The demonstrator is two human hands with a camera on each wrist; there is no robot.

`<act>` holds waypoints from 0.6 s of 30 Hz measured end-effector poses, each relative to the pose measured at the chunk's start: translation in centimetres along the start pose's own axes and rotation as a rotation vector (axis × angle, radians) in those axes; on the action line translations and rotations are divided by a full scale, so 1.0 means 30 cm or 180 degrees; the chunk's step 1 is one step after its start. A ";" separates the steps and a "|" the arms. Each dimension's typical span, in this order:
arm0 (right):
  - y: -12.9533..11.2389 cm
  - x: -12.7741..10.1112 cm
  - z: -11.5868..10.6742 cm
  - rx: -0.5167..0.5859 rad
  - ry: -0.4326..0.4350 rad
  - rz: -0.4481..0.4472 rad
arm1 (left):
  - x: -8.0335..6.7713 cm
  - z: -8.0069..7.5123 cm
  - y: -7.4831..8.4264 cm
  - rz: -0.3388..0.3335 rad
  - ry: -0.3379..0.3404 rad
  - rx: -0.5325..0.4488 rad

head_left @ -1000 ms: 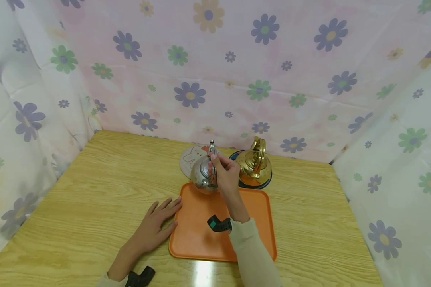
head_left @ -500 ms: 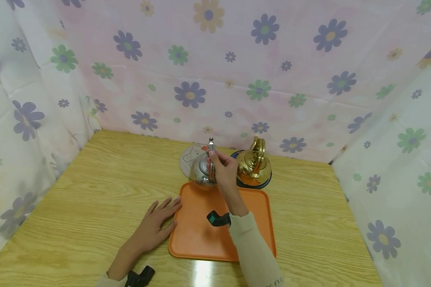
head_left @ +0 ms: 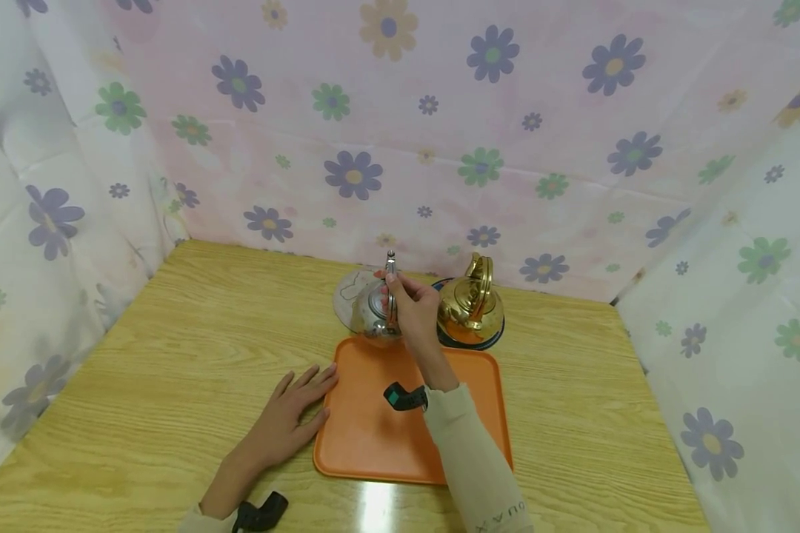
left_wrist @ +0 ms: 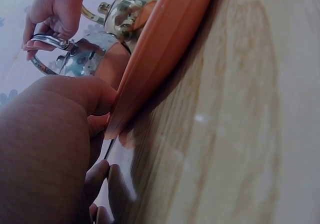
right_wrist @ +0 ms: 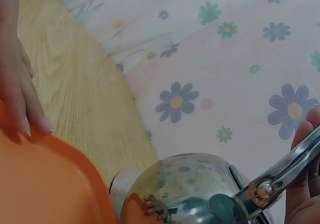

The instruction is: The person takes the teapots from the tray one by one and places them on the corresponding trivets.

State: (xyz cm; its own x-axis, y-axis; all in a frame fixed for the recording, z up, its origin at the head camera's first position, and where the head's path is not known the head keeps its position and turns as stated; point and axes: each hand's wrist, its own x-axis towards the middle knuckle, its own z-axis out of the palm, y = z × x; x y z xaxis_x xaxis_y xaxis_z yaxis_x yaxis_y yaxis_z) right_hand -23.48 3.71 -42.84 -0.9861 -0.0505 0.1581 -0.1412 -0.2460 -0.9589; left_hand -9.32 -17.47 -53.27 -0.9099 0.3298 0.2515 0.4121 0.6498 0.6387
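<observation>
My right hand (head_left: 418,314) grips the raised handle of a silver teapot (head_left: 373,309); in the right wrist view, fingers curl round the metal handle (right_wrist: 280,181). The teapot is between the tray's back edge and a round pale coaster (head_left: 348,295) with a cartoon drawing, partly covering that coaster. Whether its base touches anything is hidden. My left hand (head_left: 285,418) lies with spread fingers at the left rim of an orange tray (head_left: 373,429), fingertips touching it. In the left wrist view the thumb and a finger meet the tray's edge (left_wrist: 145,78).
A gold teapot (head_left: 470,303) stands on a dark round coaster (head_left: 493,342), close to the right of my right hand. Wood-grain tabletop (head_left: 573,400) surrounds the tray. Flowered cloth (head_left: 420,133) hangs behind the table and along both sides.
My right hand has shifted slightly back and left with the silver teapot, away from the tray and further over the pale coaster. The left hand and tray have stayed put.
</observation>
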 end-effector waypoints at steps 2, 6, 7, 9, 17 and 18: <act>0.002 0.005 0.002 -0.0007 0.0002 0.0013 | -0.003 -0.001 0.001 0.0016 0.0019 0.0009; 0.000 0.010 0.004 -0.0023 0.0069 0.0051 | -0.005 -0.001 0.002 0.0014 0.0023 0.0007; 0.000 0.012 0.004 -0.0029 0.0075 0.0050 | -0.006 0.000 0.002 0.0007 0.0021 -0.0003; 0.003 0.017 0.005 -0.0047 0.0081 0.0047 | -0.005 -0.001 0.001 -0.0007 0.0015 -0.0013; 0.010 0.036 0.011 -0.0058 -0.0002 0.0046 | -0.004 0.000 -0.001 -0.0053 -0.0031 -0.0026; 0.009 0.038 0.012 -0.0066 0.0000 0.0039 | -0.003 0.000 -0.001 -0.0051 -0.0031 -0.0018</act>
State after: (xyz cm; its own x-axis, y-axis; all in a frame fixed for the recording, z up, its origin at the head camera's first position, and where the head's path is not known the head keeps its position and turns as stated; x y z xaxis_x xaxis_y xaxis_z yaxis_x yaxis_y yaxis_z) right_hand -24.61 3.25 -42.84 -0.9878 -0.0533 0.1463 -0.1308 -0.2251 -0.9655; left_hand -9.24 -17.52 -53.30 -0.9159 0.3261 0.2342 0.3972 0.6511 0.6468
